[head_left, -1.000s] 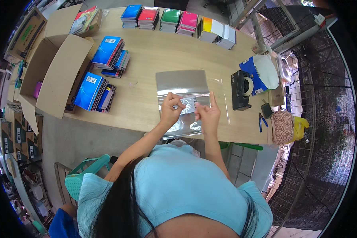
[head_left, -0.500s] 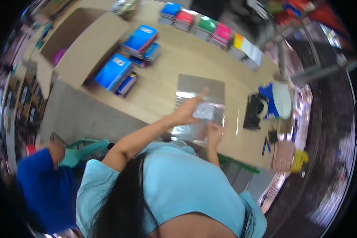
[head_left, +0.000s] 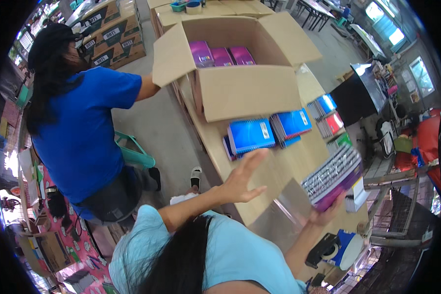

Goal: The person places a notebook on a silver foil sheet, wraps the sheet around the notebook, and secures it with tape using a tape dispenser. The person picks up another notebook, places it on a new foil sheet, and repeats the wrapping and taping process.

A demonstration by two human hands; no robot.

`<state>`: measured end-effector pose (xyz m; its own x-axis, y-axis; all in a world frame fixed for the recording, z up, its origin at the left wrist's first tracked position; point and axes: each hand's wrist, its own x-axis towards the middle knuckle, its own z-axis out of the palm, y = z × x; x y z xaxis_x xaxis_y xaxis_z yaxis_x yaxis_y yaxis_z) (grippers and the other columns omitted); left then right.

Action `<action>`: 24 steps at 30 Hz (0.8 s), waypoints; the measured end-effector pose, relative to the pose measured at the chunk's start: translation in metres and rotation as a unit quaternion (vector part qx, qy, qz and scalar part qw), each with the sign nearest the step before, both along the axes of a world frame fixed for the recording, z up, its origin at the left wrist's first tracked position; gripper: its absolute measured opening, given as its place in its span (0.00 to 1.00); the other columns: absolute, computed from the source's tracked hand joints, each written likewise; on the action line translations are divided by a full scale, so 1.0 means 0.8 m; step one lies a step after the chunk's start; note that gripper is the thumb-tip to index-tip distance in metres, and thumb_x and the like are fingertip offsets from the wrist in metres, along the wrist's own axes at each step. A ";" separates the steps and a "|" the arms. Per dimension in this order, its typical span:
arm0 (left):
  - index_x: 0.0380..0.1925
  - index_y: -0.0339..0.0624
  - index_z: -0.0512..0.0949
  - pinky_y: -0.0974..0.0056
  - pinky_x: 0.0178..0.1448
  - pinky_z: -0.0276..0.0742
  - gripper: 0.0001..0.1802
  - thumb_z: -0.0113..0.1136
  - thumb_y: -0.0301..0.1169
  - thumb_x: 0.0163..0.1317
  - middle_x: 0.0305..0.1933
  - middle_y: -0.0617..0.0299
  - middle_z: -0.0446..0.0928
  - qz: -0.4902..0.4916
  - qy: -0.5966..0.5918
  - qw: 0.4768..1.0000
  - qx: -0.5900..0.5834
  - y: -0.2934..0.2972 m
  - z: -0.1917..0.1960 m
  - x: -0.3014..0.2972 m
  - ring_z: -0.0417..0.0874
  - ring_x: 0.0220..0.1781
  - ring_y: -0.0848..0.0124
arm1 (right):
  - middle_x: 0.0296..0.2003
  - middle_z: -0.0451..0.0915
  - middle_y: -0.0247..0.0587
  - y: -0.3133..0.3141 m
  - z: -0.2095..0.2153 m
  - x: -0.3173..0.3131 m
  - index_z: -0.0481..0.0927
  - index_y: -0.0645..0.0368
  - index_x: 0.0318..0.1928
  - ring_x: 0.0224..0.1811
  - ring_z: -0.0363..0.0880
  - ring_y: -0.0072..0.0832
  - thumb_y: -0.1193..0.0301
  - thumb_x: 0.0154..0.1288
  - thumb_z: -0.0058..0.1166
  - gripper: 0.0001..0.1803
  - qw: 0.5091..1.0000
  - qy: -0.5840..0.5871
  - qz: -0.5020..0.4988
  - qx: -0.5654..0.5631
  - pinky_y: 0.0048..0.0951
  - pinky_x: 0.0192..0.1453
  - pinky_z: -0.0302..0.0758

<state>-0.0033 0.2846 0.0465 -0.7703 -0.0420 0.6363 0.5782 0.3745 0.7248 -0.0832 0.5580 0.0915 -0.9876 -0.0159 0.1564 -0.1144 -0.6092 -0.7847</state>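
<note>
My left hand (head_left: 243, 177) is stretched out with fingers apart above the wooden table (head_left: 285, 166), just short of the blue spiral notebooks (head_left: 250, 135). It holds nothing. My right hand (head_left: 325, 211) grips a wrapped stack of purple notebooks (head_left: 334, 177) from below and holds it up over the table, tilted. A flat clear plastic sheet (head_left: 284, 208) lies on the table between my arms.
An open cardboard box (head_left: 240, 73) with purple notebooks stands at the table's far end. More blue notebooks (head_left: 293, 125) and coloured stacks (head_left: 331, 117) lie beside it. A person in a blue shirt (head_left: 83, 132) stands left. A black tape dispenser (head_left: 326, 249) sits near my right elbow.
The view swung left toward the cardboard box. My right hand lifted the wrapped notebook stack off the table, and my left hand let go and reached out open toward the blue notebooks.
</note>
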 end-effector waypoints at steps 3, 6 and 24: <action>0.72 0.38 0.56 0.49 0.68 0.69 0.47 0.70 0.25 0.53 0.69 0.44 0.64 0.071 -0.051 0.991 0.102 -0.083 -0.041 0.000 0.75 0.64 0.51 | 0.66 0.67 0.45 -0.161 0.113 -0.089 0.57 0.60 0.74 0.66 0.70 0.34 0.64 0.76 0.47 0.31 0.956 0.168 -0.040 0.236 0.39 0.70 0.68; 0.70 0.37 0.60 0.53 0.64 0.74 0.42 0.67 0.20 0.54 0.64 0.46 0.68 0.149 -0.059 0.980 0.115 -0.162 -0.071 0.007 0.81 0.55 0.58 | 0.59 0.75 0.46 -0.345 0.155 -0.217 0.65 0.65 0.70 0.59 0.74 0.30 0.62 0.71 0.57 0.33 0.836 0.325 -0.015 0.442 0.29 0.63 0.70; 0.54 0.44 0.81 0.67 0.47 0.79 0.21 0.68 0.25 0.60 0.36 0.62 0.82 -0.222 -0.426 0.870 0.108 -0.295 -0.099 -0.020 0.82 0.40 0.74 | 0.60 0.77 0.53 -0.560 0.022 -0.461 0.67 0.58 0.70 0.64 0.72 0.43 0.54 0.62 0.65 0.40 0.526 0.413 0.210 0.713 0.38 0.70 0.68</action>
<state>-0.0190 0.0484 -0.0326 -0.9294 0.3331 -0.1592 -0.1502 0.0528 0.9872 -0.4517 0.1101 0.1095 -0.4542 -0.8886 0.0636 -0.8659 0.4235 -0.2661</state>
